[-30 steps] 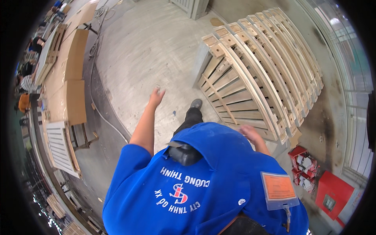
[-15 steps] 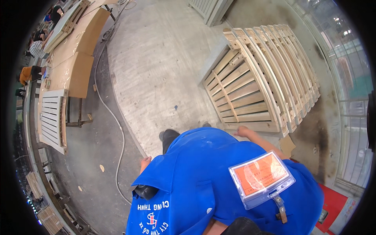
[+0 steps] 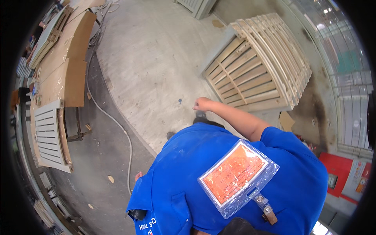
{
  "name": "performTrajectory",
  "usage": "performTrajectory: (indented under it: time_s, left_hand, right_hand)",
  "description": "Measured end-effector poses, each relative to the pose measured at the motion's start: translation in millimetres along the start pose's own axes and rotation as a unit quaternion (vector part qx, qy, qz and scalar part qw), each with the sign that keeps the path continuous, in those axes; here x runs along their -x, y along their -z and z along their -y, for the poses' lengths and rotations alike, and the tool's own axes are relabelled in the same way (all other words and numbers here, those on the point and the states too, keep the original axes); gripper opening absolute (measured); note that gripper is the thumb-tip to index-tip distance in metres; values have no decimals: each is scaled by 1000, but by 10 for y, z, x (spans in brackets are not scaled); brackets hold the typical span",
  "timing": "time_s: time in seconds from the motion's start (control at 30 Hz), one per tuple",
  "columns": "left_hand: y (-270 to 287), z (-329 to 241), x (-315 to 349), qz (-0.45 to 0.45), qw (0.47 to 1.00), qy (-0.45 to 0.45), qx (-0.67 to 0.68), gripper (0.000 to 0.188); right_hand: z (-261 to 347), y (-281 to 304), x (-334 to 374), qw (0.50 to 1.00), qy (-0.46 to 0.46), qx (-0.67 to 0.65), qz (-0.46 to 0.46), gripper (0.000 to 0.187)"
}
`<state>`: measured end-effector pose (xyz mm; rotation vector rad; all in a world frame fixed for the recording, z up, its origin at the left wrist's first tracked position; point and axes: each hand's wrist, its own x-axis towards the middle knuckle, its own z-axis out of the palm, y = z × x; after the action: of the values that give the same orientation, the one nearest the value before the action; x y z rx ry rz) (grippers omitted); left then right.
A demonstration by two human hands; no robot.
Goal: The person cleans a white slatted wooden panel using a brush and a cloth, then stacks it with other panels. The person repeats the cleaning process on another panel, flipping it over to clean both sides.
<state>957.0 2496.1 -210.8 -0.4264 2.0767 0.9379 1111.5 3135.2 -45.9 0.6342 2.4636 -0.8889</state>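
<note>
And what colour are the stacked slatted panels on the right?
The stacked slatted panels are mostly light tan wood, best seen in the head view.

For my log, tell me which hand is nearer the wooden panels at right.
Right. The right hand is left of the panels, not touching; the left hand is farther left and lower in view.

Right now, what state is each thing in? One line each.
Right hand: over the floor, nothing seen in it, grip unclear
Left hand: mostly hidden by the shirt, grip unclear
Slatted wooden frames: standing in a row
Pale slatted panel: lying on the bench end
Cardboard: bent down over the bench edge
Hose: loose on the floor
</note>
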Motion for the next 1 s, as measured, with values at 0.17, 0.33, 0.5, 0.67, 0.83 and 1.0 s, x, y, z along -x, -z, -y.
performTrajectory:
  time_s: [0.17,0.33,0.5,0.67,0.83,1.0]
  left_hand:
    - [366,-69,-141,16,984,20,-174,36]
    - [416,-1010,-301,67,973,-90,-200,35]
    - [239,-2625,-94,75,975,-156,-143,24]
    - [307,-3634,-144,77,959,-140,-235,11]
    - [436,-3519,-500,98,954,-111,-260,13]
    - [851,-3069,-789,69,931,-74,-350,36]
  right_hand:
    - [-297,-338,237,995,-89,23,32,39]
    - [-1131,-704,1003,941,-288,79,157,32]
    - [-1159,-1129,928,914,-267,64,298,44]
    - [-530,-1130,166,932,-214,-10,291,45]
    - [-203,-986,-193,951,-216,-52,216,41]
    - [117,-1335,30,933,-223,-21,282,43]
